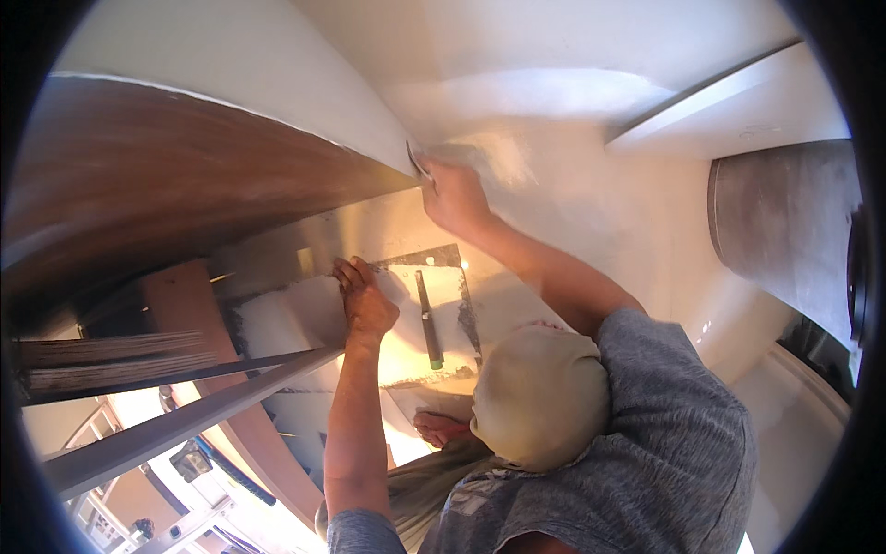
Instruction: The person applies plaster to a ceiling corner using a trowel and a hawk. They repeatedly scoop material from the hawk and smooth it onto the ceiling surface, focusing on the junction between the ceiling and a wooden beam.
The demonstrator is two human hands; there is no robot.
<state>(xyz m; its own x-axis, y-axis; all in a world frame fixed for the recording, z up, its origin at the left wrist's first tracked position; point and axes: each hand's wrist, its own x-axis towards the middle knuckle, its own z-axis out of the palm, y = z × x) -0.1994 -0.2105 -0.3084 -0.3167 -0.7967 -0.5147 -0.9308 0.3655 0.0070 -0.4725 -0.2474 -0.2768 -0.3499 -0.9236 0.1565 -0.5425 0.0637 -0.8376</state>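
A thin, flat, greyish blade (413, 159) is gripped in the right hand (454, 196), tilted with its tip up and to the left, just beside the right end of a brown panel. A roughly rectangular, pale board (397, 358) with dark, ragged edges lies nearer, by the left hand (369, 303); contact is unclear. A slim, dark-handled tool (428, 319) lies lengthwise on it, narrow end far.
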